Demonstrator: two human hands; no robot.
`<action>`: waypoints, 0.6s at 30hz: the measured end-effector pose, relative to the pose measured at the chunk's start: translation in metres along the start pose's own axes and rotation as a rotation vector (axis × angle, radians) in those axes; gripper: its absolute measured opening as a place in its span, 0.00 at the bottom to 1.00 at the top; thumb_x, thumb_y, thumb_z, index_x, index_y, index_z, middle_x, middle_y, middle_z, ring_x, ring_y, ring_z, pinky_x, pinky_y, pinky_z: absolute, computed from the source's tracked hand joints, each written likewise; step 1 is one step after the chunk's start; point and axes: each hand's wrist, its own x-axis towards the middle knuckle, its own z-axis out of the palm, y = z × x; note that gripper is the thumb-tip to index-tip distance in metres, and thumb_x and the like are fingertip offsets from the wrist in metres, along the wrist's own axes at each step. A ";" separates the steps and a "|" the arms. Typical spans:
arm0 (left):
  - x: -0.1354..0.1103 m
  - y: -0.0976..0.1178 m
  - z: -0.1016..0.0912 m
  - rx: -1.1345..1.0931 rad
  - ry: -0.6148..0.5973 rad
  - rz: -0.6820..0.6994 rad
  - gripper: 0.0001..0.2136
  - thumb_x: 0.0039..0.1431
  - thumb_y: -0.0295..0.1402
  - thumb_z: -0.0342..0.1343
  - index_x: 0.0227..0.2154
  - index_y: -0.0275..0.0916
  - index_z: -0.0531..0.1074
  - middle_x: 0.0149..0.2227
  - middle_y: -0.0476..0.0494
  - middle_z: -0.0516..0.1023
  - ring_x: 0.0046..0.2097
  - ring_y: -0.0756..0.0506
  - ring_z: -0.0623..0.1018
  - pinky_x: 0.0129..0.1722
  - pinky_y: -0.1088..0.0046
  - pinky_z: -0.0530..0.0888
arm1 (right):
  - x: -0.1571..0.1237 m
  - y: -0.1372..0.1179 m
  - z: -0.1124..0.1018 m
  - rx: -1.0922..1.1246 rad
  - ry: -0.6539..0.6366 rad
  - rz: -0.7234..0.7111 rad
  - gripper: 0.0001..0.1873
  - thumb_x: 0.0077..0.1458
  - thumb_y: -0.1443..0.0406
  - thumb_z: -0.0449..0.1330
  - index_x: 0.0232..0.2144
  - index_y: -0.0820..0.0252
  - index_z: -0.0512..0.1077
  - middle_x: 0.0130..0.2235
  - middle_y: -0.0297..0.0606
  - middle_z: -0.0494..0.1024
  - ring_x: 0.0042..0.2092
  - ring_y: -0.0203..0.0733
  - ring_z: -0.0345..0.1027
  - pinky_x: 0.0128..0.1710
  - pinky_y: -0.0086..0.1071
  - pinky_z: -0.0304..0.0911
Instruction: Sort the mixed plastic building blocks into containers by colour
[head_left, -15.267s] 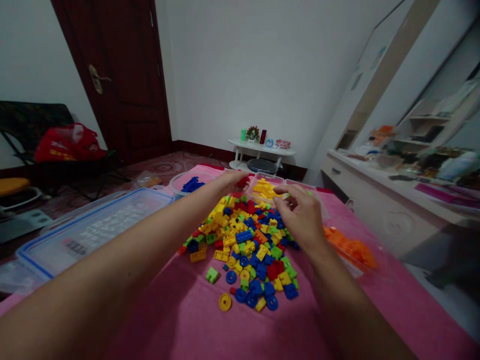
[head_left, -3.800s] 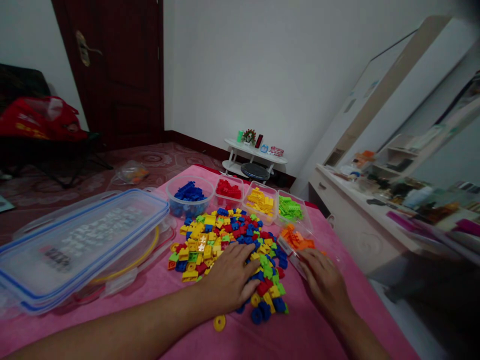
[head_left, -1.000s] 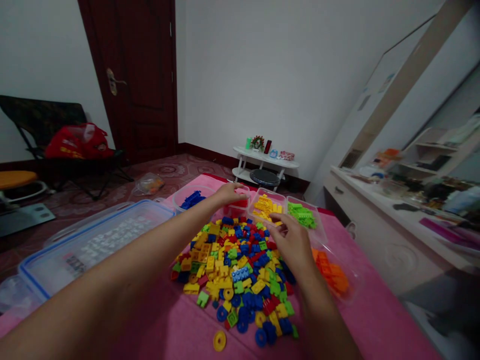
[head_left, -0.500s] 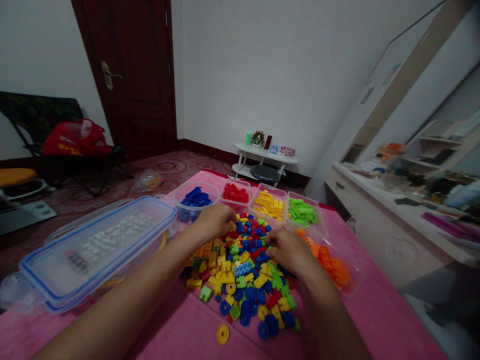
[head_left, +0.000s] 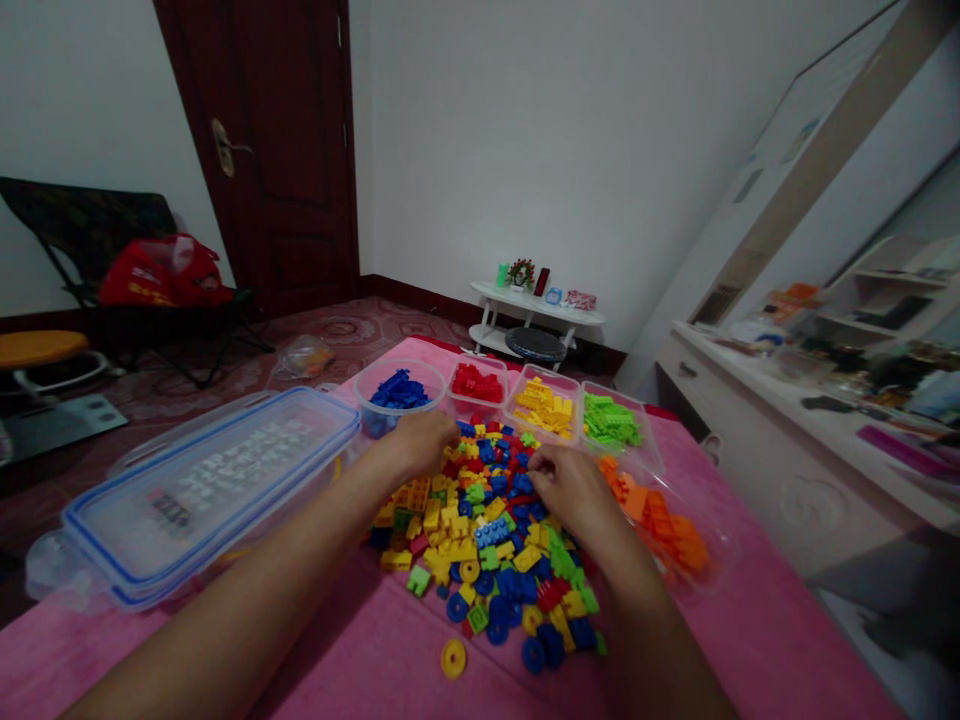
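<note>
One left hand (head_left: 424,442): curling, fingertips mostly hidden; cannot tell whether gripping.
Right hand (head_left: 568,480): curling, grip likewise unclear.
Brick pile (head_left: 489,532): spreading between both, and nearer.

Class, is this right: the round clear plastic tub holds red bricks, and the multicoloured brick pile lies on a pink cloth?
The colour is wrong: the head view shows the round clear plastic tub holding blue plastic bricks. The rest stands.

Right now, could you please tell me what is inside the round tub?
The round tub holds heaped blue blocks; more blue shows through its clear wall, but the bottom beneath them is covered.
</note>
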 end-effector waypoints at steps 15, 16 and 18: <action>0.017 0.016 0.006 -0.985 0.055 0.117 0.14 0.45 0.28 0.55 0.36 0.32 0.75 0.29 0.46 0.77 0.28 0.51 0.72 0.29 0.77 0.67 | 0.001 -0.001 0.000 -0.064 -0.022 0.052 0.12 0.44 0.67 0.57 0.34 0.53 0.75 0.37 0.35 0.78 0.37 0.42 0.70 0.34 0.31 0.58; 0.019 0.019 0.010 -1.100 0.035 0.120 0.13 0.45 0.28 0.55 0.36 0.31 0.75 0.29 0.46 0.77 0.29 0.52 0.72 0.29 0.78 0.67 | 0.000 0.000 -0.001 -0.077 -0.020 0.058 0.12 0.45 0.66 0.57 0.35 0.52 0.76 0.37 0.36 0.78 0.38 0.43 0.70 0.34 0.31 0.58; 0.024 0.023 0.017 -1.263 -0.003 0.087 0.12 0.43 0.28 0.57 0.34 0.31 0.75 0.30 0.45 0.77 0.28 0.52 0.72 0.28 0.78 0.67 | -0.001 0.000 0.001 -0.113 -0.035 0.058 0.14 0.46 0.64 0.58 0.38 0.52 0.76 0.40 0.37 0.78 0.40 0.44 0.70 0.37 0.32 0.58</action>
